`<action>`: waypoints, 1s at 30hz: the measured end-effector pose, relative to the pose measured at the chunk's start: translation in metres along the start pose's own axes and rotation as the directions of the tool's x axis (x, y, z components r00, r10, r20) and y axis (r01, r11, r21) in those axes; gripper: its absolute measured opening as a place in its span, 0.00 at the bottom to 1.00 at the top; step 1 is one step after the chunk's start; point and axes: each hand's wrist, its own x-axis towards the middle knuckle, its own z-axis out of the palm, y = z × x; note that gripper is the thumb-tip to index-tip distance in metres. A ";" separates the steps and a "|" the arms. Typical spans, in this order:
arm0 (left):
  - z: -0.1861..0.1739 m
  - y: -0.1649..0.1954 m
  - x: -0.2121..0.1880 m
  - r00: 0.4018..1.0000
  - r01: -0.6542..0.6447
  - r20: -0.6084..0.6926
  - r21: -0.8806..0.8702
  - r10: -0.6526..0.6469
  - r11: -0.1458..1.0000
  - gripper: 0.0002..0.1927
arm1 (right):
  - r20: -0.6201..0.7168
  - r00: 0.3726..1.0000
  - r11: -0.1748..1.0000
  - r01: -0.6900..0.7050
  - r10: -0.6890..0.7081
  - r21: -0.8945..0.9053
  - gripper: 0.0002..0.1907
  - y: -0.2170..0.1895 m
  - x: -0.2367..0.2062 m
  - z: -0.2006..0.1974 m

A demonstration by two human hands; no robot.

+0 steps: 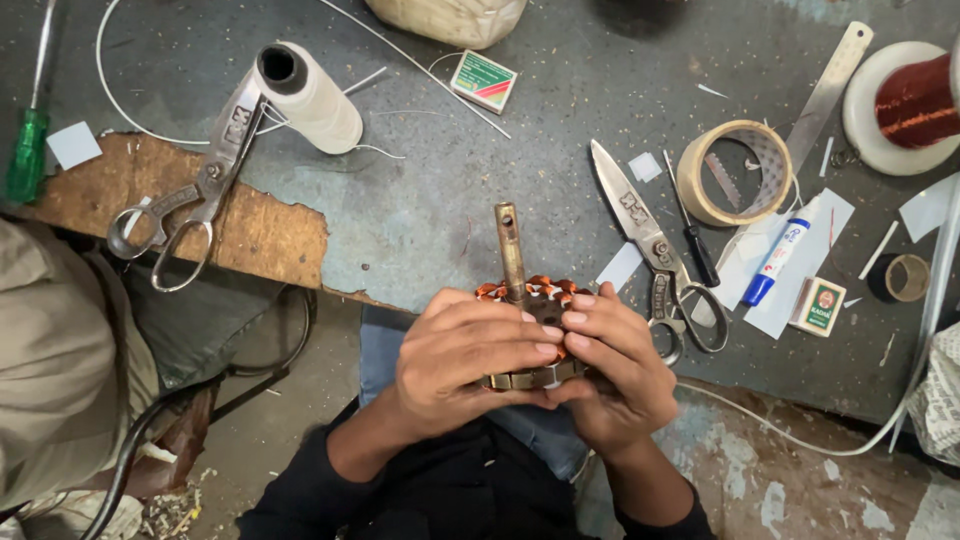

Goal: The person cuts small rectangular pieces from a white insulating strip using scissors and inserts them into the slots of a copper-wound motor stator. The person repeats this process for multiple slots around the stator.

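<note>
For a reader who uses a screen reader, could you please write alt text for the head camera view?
Both hands, left hand and right hand, clasp a motor stator with copper windings and an upright metal shaft at the edge of a grey workbench. Scissors, a tape roll and a white thread spool lie around it.

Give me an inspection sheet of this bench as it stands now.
Surface: grey bench, worn; brown patch where the top layer is gone.
Job's things: wound motor core with upright shaft, held over the lap.
Clutter: two pairs of scissors, thread spool, tape roll, copper wire reel, marker, screwdriver, steel ruler, paper scraps.
Grippers: left hand and right hand both clasp the core.
Cables: white cord at right; black cable at left.
Surroundings: another person's sleeve at left.
</note>
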 end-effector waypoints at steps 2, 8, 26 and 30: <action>-0.001 0.000 -0.001 1.000 0.002 0.010 -0.003 -0.002 1.000 0.22 | -0.009 1.000 1.000 -0.005 0.005 -0.001 0.24 0.000 0.000 0.001; -0.002 0.002 0.000 0.999 0.011 0.031 0.001 -0.011 1.000 0.22 | 0.004 0.999 0.999 -0.035 0.035 0.026 0.23 -0.007 0.004 0.000; 0.012 -0.017 0.010 0.953 0.188 -0.163 -0.345 -0.256 0.920 0.24 | -0.158 0.977 0.937 -0.085 0.146 0.339 0.11 0.001 0.029 0.009; -0.004 -0.010 0.013 0.961 0.233 -0.094 -0.237 -0.261 0.943 0.24 | -0.073 0.996 0.982 -0.040 0.055 0.186 0.12 0.004 0.031 0.004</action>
